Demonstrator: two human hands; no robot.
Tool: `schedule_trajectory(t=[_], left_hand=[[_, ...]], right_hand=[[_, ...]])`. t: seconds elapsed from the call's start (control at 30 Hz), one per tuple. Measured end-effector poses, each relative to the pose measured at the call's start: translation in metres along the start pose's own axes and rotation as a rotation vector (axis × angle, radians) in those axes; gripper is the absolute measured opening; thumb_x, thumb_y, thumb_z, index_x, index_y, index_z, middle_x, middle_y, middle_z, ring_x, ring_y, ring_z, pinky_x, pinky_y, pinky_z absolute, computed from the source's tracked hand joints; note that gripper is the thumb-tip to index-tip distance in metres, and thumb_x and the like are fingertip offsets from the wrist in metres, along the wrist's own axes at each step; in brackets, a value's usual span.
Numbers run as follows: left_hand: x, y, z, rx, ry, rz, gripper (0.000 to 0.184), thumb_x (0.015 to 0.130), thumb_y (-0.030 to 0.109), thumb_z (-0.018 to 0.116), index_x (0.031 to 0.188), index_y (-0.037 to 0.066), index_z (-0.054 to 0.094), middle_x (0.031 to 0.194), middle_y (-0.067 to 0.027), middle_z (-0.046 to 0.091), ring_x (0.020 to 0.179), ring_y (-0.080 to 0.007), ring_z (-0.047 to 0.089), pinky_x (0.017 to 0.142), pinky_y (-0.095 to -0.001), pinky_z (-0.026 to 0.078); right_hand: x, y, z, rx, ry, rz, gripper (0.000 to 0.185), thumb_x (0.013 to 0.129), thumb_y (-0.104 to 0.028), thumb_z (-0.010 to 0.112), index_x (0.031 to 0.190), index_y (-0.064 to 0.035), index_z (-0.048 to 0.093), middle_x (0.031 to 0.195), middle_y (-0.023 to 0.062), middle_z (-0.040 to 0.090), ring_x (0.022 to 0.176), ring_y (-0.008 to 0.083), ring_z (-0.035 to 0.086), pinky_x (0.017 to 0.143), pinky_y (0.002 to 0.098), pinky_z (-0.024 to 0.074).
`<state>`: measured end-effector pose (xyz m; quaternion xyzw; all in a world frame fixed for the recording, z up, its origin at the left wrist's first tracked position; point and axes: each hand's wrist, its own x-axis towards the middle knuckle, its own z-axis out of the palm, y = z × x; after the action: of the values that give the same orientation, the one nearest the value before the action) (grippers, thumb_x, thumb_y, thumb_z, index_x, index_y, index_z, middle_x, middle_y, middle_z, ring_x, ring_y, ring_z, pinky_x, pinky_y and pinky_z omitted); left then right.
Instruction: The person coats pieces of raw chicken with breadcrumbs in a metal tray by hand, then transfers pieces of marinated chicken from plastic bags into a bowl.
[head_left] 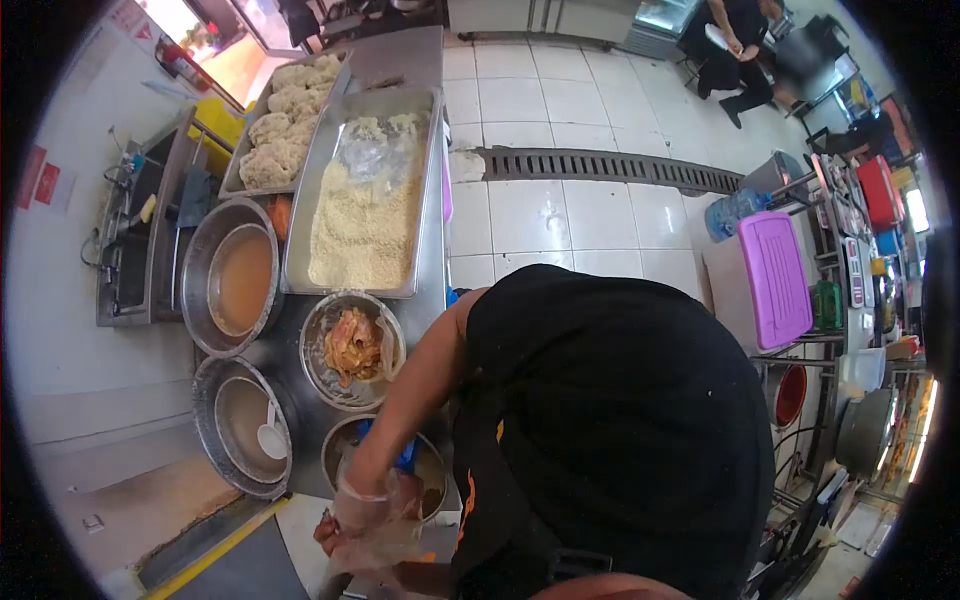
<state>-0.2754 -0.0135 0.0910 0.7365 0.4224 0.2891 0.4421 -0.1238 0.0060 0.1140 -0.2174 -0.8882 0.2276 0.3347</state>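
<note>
My right arm reaches down across a metal bowl [432, 470] at the table's near end. Thin clear plastic wraps my right hand [362, 512]; its fingers are partly smeared and I cannot tell what they hold. Just below, part of my left forearm and hand [415, 577] shows at the lower edge, its fingers hidden by the plastic and blur. A blue item [407, 458] lies in the bowl beside my right wrist. Next to my forearm stands a metal bowl [311, 372] of orange-coated raw meat pieces [353, 345].
A deep metal tray [434, 200] holds pale crumbs. Behind it, another tray [232, 178] carries breaded pieces. Two large basins [190, 270] hold cloudy liquid, one with a white ladle [271, 436]. A purple-lidded bin [775, 280] stands behind me. Another person [745, 50] is across the floor.
</note>
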Motion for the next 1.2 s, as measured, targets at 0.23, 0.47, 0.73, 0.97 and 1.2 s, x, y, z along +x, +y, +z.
schedule_trajectory(t=[0.23, 0.47, 0.73, 0.97, 1.2], left_hand=[[-0.003, -0.025, 0.008, -0.068, -0.008, -0.048, 0.026, 0.071, 0.020, 0.056, 0.088, 0.001, 0.056, 0.086, -0.0099, 0.053, 0.078, -0.0213, 0.049, 0.071, -0.0320, 0.038], [0.000, -0.043, 0.016, -0.100, 0.013, -0.073, 0.029, 0.075, 0.021, 0.055, 0.094, -0.001, 0.057, 0.093, -0.0109, 0.054, 0.085, -0.0220, 0.050, 0.077, -0.0326, 0.038], [0.001, -0.058, 0.009, -0.104, 0.030, -0.095, 0.032, 0.079, 0.023, 0.053, 0.099, -0.002, 0.058, 0.100, -0.0120, 0.056, 0.092, -0.0228, 0.050, 0.083, -0.0333, 0.038], [0.001, -0.036, -0.009, -0.051, -0.040, -0.139, 0.034, 0.083, 0.023, 0.050, 0.103, -0.002, 0.059, 0.106, -0.0123, 0.057, 0.098, -0.0231, 0.052, 0.088, -0.0332, 0.038], [-0.004, -0.058, -0.024, -0.241, 0.102, -0.316, 0.023, 0.087, 0.018, 0.047, 0.103, 0.004, 0.058, 0.106, -0.0061, 0.054, 0.102, -0.0172, 0.048, 0.089, -0.0291, 0.036]], right_hand=[[0.008, -0.001, 0.027, -0.029, 0.001, 0.025, 0.035, 0.081, -0.033, 0.049, 0.084, 0.0008, 0.056, 0.074, 0.0210, 0.057, 0.069, 0.0339, 0.055, 0.061, 0.0439, 0.0429], [0.010, 0.006, 0.040, -0.054, -0.015, 0.084, 0.032, 0.079, -0.031, 0.050, 0.085, -0.0007, 0.057, 0.074, 0.0201, 0.058, 0.069, 0.0335, 0.056, 0.061, 0.0436, 0.0437], [0.004, 0.019, 0.042, -0.067, -0.030, 0.143, 0.028, 0.078, -0.028, 0.051, 0.087, -0.0023, 0.057, 0.075, 0.0192, 0.059, 0.070, 0.0330, 0.058, 0.061, 0.0433, 0.0445], [-0.004, 0.033, 0.059, -0.065, -0.091, 0.217, 0.026, 0.076, -0.026, 0.053, 0.089, -0.0037, 0.058, 0.075, 0.0184, 0.059, 0.071, 0.0326, 0.059, 0.061, 0.0430, 0.0453], [-0.033, 0.054, 0.071, -0.171, -0.325, 0.188, 0.025, 0.075, -0.023, 0.054, 0.091, -0.0052, 0.059, 0.076, 0.0176, 0.060, 0.071, 0.0323, 0.060, 0.062, 0.0427, 0.0460]])
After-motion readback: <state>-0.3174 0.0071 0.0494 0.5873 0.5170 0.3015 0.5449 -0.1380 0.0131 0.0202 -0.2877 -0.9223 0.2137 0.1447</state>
